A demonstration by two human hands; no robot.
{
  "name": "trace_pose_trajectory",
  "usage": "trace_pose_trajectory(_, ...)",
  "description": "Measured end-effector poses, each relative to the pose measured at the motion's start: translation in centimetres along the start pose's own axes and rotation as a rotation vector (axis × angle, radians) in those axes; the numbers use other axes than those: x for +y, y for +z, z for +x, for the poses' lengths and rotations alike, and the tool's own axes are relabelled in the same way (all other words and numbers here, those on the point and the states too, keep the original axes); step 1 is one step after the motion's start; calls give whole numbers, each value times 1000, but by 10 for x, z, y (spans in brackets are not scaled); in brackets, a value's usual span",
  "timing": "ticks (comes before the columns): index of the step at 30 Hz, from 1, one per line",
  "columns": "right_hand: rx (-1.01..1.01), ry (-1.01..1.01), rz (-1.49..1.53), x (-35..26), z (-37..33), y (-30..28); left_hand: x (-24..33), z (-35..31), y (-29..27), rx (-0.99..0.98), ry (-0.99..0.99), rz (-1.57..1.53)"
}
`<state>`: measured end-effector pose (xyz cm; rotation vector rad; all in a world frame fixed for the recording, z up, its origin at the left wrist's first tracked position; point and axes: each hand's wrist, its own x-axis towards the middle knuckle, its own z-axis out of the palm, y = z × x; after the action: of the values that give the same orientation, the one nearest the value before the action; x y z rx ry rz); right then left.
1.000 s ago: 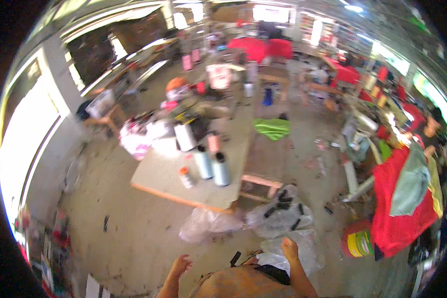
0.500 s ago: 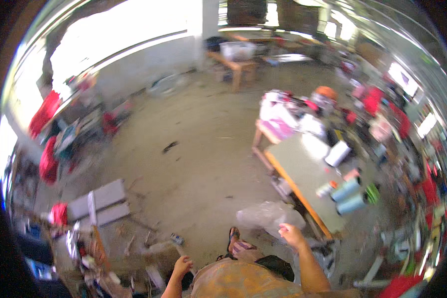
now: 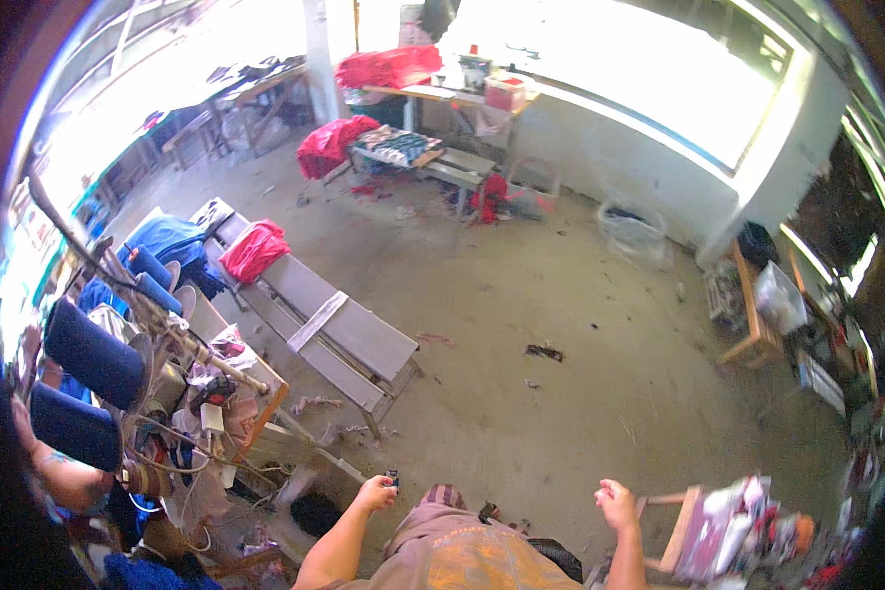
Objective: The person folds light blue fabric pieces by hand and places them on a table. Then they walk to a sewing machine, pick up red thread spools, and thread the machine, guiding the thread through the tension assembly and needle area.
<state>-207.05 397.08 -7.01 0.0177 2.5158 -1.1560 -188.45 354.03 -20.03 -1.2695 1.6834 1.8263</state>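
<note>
My left hand is held in front of me at the lower middle, its fingers curled closed. A small dark object shows right at its fingertips; whether it is in the grip or lies on the floor behind cannot be made out. My right hand hangs in the air farther right, fingers loosely curled, with nothing visible in them. Closest to that hand is a wooden-edged table bearing cloth and small items. Left of my left hand stands a sewing workstation with large dark blue thread cones.
A co-worker's arm shows at the left edge. A long grey bench carries red cloth. Beyond are a low bench with patterned fabric and a red fabric pile. A clear plastic bag lies by the wall.
My view has swung to the left, bringing the thread cones, grey bench and co-worker's arm in. The cloth-covered table has shifted to the lower right. Both hands stay raised before me.
</note>
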Motion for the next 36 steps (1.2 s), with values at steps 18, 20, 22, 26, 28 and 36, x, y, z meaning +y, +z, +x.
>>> trace_pose_trajectory(18,-328,361,115,-161,468,-6,383,318,-56,92,196,2)
trace_pose_trajectory(20,-273,396,115,-159,513,-12,489,350,-56,199,296,-102)
trace_pose_trajectory(22,-248,402,88,-174,567,-17,563,381,-49,272,362,-220)
trace_pose_trajectory(26,-280,198,-81,-218,712,-30,630,444,-17,269,256,-154)
trace_pose_trajectory(28,-322,132,-100,-266,791,-39,636,462,2,261,124,-129)
trace_pose_trajectory(36,-171,-394,-275,-485,1014,-85,639,520,75,95,-281,-263)
